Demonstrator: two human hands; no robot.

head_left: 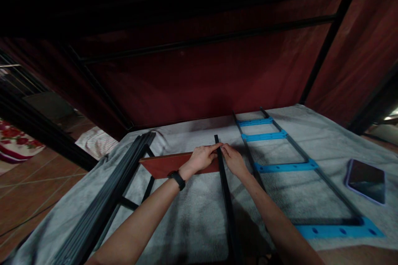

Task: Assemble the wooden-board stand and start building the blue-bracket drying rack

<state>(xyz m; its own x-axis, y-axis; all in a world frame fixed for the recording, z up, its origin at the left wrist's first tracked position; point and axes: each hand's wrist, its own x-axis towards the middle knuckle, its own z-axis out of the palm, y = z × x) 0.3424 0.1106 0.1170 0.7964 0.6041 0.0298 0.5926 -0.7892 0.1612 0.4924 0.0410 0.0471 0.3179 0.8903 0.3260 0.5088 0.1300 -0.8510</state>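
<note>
A thin black metal bar (226, 198) runs from near me toward the far wall, lying on a grey blanket (192, 215). My left hand (202, 157), with a black watch on the wrist, pinches the bar near its far end, its fingers closed over the edge of a red-brown flat panel (164, 164). My right hand (234, 160) meets it from the other side, fingers closed on the same bar. The panel lies flat to the left of the bar.
A black frame with blue plastic crosspieces (264, 136) lies right of the bar. A dark phone or tablet (365, 181) rests at the far right. A bundle of black rods (105, 203) lies left. Dark red fabric walls on black framing (202, 74) stand behind.
</note>
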